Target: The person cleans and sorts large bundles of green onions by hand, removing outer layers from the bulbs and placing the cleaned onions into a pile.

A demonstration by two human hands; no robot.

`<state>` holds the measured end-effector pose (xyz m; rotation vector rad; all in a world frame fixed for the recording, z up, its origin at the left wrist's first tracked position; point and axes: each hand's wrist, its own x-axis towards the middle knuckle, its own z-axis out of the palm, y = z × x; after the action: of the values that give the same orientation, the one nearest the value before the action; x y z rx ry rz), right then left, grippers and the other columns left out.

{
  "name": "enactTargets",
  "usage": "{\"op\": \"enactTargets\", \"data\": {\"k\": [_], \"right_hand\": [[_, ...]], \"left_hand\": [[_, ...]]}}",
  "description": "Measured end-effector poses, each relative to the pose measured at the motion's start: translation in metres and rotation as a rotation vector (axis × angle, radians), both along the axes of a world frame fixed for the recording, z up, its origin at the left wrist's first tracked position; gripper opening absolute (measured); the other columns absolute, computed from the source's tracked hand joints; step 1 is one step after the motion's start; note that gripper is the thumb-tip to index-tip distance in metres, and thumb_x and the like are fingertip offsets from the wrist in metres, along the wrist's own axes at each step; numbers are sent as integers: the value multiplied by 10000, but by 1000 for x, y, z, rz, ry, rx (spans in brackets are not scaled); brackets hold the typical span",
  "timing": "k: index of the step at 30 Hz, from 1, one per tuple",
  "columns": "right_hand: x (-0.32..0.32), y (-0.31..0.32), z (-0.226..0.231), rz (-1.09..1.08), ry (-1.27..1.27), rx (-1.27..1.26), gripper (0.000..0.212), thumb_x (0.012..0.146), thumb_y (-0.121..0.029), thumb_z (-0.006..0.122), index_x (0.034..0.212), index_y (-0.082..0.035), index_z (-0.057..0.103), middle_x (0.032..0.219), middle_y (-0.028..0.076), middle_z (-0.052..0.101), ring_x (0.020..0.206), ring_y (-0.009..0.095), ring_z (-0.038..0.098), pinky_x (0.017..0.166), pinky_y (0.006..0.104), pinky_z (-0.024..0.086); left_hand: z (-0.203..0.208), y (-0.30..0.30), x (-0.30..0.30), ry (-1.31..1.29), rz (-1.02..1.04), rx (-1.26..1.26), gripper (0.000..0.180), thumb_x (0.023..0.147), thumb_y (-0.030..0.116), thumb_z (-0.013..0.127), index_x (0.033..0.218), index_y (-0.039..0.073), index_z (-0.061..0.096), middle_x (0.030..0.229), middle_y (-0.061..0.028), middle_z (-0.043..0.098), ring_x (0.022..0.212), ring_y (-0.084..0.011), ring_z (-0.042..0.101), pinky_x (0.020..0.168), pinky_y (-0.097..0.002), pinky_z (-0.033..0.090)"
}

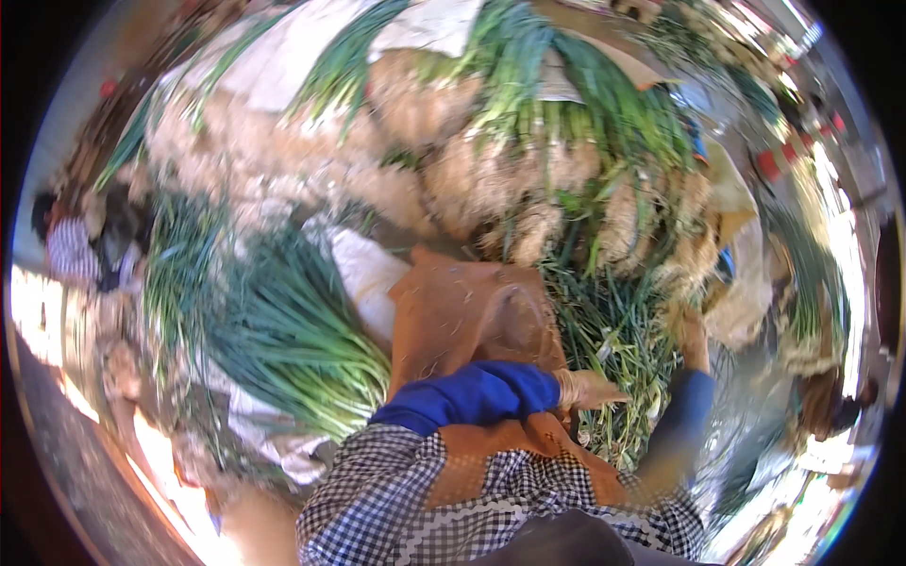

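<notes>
My left hand (596, 389) extends past my blue sleeve, over loose green leaves and scraps (618, 349) to the right of my brown apron (472, 307). Its fingers look stretched out, with nothing visible in them. My right hand (693, 335) reaches up to the root end of some scallions (687, 269); its fingers blur into the pale roots, so their grip is unclear. A large fan of scallions (283, 316) lies to my left, green tops pointing away and pale stems near my lap.
Piled scallions with shaggy tan roots (500, 174) run across the far side, beside white sheets (302, 47). A pale sack (741, 274) stands at right. Another person (74, 250) is at far left. More scallions (807, 283) lie on the right.
</notes>
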<state>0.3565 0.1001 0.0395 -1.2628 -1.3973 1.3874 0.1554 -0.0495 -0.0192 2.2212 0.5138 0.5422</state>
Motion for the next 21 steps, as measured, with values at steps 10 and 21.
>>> {"op": "enactTargets", "data": {"k": [10, 21], "right_hand": [[-283, 159, 41, 113, -765, 479, 412, 809, -475, 480, 924, -118, 650, 994, 96, 622, 893, 269, 588, 767, 324, 456], [-217, 85, 12, 625, 326, -97, 322, 791, -324, 617, 915, -27, 636, 864, 101, 633, 811, 220, 604, 762, 329, 467]], "left_hand": [[35, 36, -112, 216, 600, -60, 322, 855, 242, 568, 1149, 111, 564, 983, -50, 637, 872, -187, 607, 728, -362, 496], [57, 73, -155, -1148, 699, -1195, 475, 928, 384, 432, 1285, 70, 420, 1241, -97, 498, 1102, -224, 516, 843, -308, 460]]}}
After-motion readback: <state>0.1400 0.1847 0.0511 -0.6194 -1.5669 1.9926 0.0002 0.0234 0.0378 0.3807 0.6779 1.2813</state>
